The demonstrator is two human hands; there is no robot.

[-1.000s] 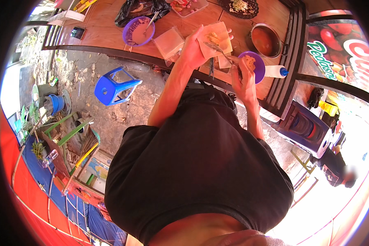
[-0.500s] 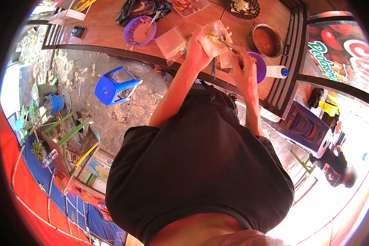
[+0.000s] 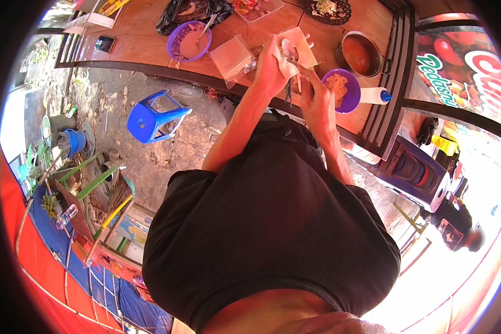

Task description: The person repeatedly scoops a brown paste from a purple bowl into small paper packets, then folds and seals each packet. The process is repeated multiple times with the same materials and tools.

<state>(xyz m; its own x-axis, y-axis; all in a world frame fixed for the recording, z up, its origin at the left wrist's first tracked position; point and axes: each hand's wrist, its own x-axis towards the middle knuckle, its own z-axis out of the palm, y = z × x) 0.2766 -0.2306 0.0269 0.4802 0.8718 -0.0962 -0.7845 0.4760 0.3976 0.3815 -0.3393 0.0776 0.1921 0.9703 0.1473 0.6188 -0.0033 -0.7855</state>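
Note:
My left hand (image 3: pixel 271 69) holds a square, pale-yellow pastry wrapper (image 3: pixel 306 49) on its palm and fingers, above the table's near edge. A pale filling (image 3: pixel 289 50) lies on the wrapper, and the wrapper's near side is partly folded up. My right hand (image 3: pixel 319 104) is at that near side, its fingertips closed on the wrapper's lower edge. Left of my hands lies a stack of wrappers (image 3: pixel 231 57) on clear plastic. Just right of my right hand stands a purple bowl (image 3: pixel 353 101) with a crumbly orange mixture in it.
Behind that bowl stands a metal pot (image 3: pixel 380 60) of reddish liquid; a white squeeze bottle (image 3: pixel 372 97) with a blue cap lies beside it. A purple bowl (image 3: pixel 171 45) of pinkish paste holds a spoon. A blue stool (image 3: pixel 142 122) stands left. A person (image 3: pixel 456 225) is far right.
My right hand has moved down and left, from over the filling to the wrapper's near edge. The wrapper's near part is now folded up, and the orange mixture shows in the bowl.

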